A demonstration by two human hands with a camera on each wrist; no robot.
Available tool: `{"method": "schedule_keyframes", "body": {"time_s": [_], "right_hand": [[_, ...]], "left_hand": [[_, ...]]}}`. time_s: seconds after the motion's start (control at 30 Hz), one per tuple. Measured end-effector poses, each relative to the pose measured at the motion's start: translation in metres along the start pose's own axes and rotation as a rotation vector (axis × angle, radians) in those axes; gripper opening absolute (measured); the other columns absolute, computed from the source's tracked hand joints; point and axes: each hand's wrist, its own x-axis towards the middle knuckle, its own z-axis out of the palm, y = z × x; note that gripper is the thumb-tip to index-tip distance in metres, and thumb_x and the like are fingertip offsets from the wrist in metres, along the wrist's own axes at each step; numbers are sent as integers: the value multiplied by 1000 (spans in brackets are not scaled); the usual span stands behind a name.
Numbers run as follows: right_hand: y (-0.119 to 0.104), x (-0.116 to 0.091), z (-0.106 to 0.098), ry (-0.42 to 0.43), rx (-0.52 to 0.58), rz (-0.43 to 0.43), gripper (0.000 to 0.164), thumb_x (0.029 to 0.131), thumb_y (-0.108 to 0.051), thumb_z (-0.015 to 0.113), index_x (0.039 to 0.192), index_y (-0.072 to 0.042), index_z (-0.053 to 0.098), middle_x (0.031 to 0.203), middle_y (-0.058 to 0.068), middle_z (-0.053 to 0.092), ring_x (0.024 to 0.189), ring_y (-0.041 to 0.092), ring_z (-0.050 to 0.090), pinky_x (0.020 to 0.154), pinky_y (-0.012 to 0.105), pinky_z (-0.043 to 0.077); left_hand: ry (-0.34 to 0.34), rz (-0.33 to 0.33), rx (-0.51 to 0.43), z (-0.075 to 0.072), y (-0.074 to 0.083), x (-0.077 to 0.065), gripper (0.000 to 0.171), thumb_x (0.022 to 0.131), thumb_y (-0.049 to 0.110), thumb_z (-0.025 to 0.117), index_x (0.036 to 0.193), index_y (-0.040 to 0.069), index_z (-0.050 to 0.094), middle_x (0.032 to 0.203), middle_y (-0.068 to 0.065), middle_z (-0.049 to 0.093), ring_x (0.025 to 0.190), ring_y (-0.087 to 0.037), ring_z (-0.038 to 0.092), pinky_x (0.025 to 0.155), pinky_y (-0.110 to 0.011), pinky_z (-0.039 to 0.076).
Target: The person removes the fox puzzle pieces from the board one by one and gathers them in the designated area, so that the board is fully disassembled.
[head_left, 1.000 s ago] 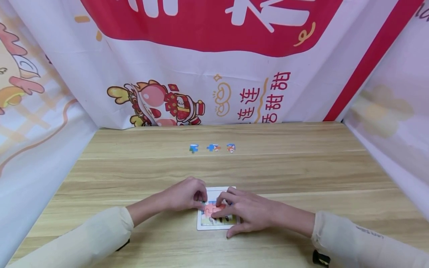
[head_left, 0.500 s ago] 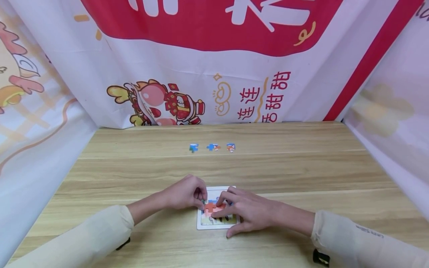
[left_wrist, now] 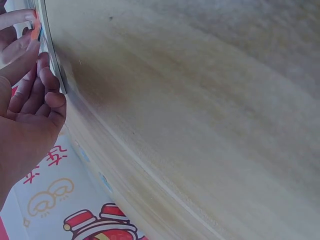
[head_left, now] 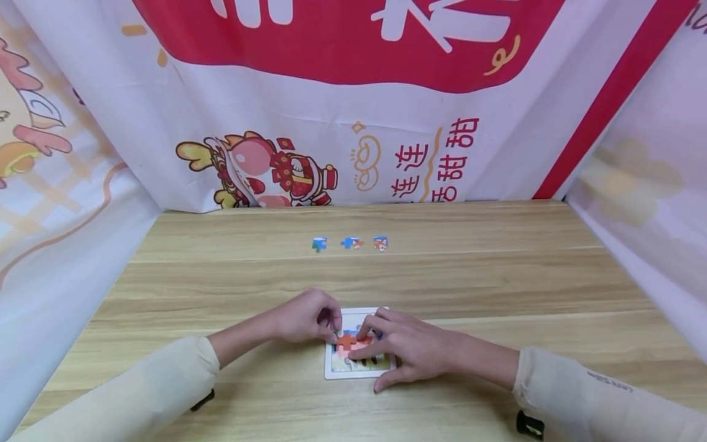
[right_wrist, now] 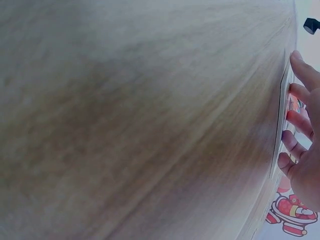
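Observation:
On the table a jigsaw puzzle [head_left: 359, 364] lies in a white-rimmed tray [head_left: 328, 371]. My left hand [head_left: 309, 316] is at the tray's left side, its thumb and finger pinching the edge of an orange puzzle piece [head_left: 346, 341]. In the left wrist view, that orange piece [left_wrist: 36, 26] shows edge-on by the thumb tip. My right hand [head_left: 411, 345] lies over the tray's right part, its spread fingers resting on the puzzle and its thumb by the near right corner. It hides much of the picture; in the right wrist view the fingers [right_wrist: 299, 120] touch the tray.
Three loose puzzle pieces lie apart in a row farther back: a blue-green one [head_left: 319, 244], a blue-orange one [head_left: 351, 243] and another [head_left: 380, 244]. Printed cloth [head_left: 353, 159] walls in the back and both sides of the wooden table [head_left: 469, 276].
The spot by my left fingertips has turned from pale pink to strong orange as the puzzle piece there shows differently. Both hands have barely moved.

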Motion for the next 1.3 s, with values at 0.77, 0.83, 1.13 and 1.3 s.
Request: {"method": "schedule_keyframes", "body": {"time_s": [0.77, 0.83, 1.13, 1.3], "right_hand": [[0, 0, 1, 33, -6, -26, 55, 96, -57, 66, 142, -28, 65, 128, -2, 56, 110, 12, 48, 95, 28, 45], [-1, 0, 0, 26, 5, -15, 54, 96, -57, 66, 142, -28, 65, 128, -2, 56, 111, 12, 48, 96, 28, 45], [-1, -2, 2, 25, 10, 1, 55, 96, -58, 67, 142, -29, 64, 130, -2, 57, 114, 13, 48, 98, 30, 45], [0, -2, 2, 30, 5, -8, 56, 96, -57, 67, 143, -29, 63, 131, -2, 56, 115, 13, 48, 99, 31, 46]], "left_hand": [[21, -12, -150, -10, -7, -2, 9, 90, -1, 76, 90, 4, 69, 86, 0, 66, 78, -13, 58, 70, -24, 51], [37, -12, -141, -11, -7, -2, 9, 91, -1, 75, 92, 5, 69, 88, -1, 66, 80, -14, 59, 72, -24, 51], [111, -34, -121, -23, -17, 2, 5, 95, 3, 72, 98, 6, 72, 91, -1, 68, 83, -17, 60, 74, -26, 52], [157, -42, -116, -30, -25, 5, 4, 95, 2, 73, 98, 5, 72, 92, -2, 68, 83, -18, 59, 72, -26, 52]]}}
